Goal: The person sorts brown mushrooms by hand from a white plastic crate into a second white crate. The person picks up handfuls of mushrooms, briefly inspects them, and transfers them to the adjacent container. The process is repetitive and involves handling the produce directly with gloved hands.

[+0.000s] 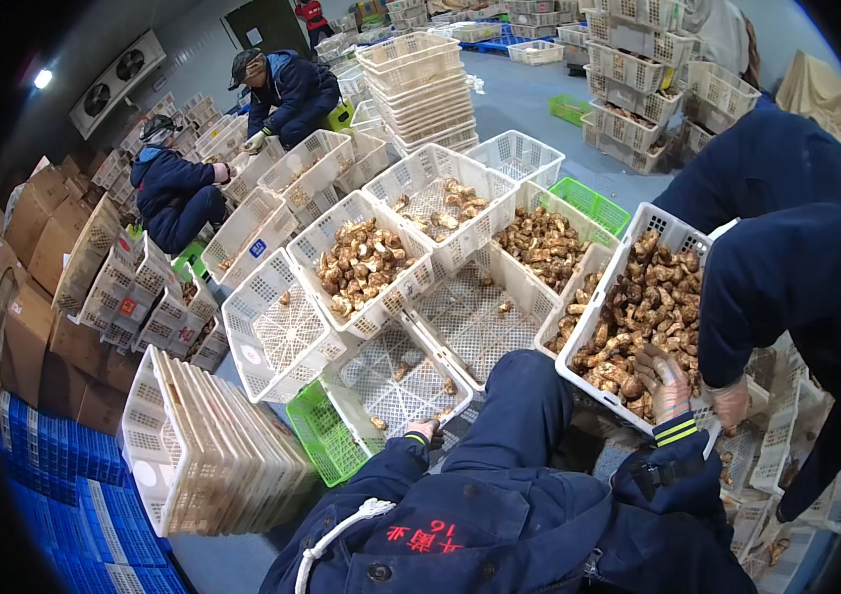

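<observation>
My right hand (662, 382), in a thin glove, lies with spread fingers at the near edge of the mushrooms in a full white plastic crate (590, 334) on the right. Brown mushrooms (654, 312) fill that crate. Low at the centre, my left hand (424, 431) is at the near rim of a white crate (391, 379) with a few mushrooms in it; whether its fingers hold anything cannot be told. Beyond stand a crate with a heap of mushrooms (365, 263), one with fewer mushrooms (454, 204) and a nearly empty crate (491, 312).
A co-worker (792, 245) bends over at the right, a gloved hand beside the full crate. Two people (290, 96) work farther back left. Stacked white crates (220, 453) and a green crate (324, 438) stand at my left; a tall crate stack (420, 89) rises behind.
</observation>
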{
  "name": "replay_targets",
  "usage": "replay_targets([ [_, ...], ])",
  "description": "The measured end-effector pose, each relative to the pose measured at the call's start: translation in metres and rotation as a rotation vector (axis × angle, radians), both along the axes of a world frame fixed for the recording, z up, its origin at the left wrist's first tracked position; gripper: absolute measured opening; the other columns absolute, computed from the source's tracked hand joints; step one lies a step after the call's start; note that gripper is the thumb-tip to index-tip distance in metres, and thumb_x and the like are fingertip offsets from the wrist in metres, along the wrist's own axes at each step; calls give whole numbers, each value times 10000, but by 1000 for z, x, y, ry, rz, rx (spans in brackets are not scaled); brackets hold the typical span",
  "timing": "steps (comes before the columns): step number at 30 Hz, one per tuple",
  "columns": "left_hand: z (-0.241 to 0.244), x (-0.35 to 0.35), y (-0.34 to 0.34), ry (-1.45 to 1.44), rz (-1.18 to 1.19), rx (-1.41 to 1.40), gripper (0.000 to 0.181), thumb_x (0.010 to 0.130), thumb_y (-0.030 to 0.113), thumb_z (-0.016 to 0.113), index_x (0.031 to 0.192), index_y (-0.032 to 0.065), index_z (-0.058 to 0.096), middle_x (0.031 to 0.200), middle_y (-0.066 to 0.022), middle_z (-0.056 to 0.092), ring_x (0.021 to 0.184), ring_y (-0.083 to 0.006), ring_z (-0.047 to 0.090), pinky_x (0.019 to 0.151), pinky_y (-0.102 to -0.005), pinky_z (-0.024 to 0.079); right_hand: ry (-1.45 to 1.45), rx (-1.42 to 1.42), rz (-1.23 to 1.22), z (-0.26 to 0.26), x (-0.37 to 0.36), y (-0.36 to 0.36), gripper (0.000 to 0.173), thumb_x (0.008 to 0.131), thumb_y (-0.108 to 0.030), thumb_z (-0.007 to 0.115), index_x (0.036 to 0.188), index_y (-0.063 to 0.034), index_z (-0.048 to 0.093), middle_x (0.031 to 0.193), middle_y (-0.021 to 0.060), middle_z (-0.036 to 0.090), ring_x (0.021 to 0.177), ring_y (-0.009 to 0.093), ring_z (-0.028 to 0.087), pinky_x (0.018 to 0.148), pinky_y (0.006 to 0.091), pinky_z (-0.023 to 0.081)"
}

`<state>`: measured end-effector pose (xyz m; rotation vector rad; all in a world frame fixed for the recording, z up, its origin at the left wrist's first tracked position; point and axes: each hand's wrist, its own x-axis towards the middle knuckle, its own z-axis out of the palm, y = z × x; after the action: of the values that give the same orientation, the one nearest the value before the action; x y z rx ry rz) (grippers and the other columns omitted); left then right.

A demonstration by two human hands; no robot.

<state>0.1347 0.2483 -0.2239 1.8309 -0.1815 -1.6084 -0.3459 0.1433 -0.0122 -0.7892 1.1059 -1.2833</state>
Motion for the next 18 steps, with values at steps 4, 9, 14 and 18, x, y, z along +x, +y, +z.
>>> replay_targets([
  [4,-11,4,-1,-36,12,-21,279,868,183,576,1113,51,562,790,-144,639,576,-277,624,516,-398,535,-33,-6,11,3,2,-1,347,912,-205,547,1209,-25,533,1041,78,629,929,147,600,838,265,453],
  [9,-4,14,-28,14,-1,59,227,871,221,618,1020,51,597,867,-187,661,689,-341,647,588,-456,550,68,8,-53,14,10,5,329,919,-217,515,1186,-28,547,1030,68,632,926,160,604,840,281,456],
  [14,203,48,-182,-131,28,-705,589,865,81,593,1388,-4,336,1026,-230,605,819,-274,629,623,-371,565,13,-25,-20,-6,-5,-3,338,918,-246,528,1194,-52,548,1053,79,629,950,186,611,859,318,456],
  [18,391,43,-211,-304,-14,-1352,595,892,168,604,1407,54,330,967,-155,634,773,-204,648,673,-309,551,-38,1,7,1,7,7,302,928,-212,510,1172,-38,548,1046,93,632,921,174,625,808,277,483],
])
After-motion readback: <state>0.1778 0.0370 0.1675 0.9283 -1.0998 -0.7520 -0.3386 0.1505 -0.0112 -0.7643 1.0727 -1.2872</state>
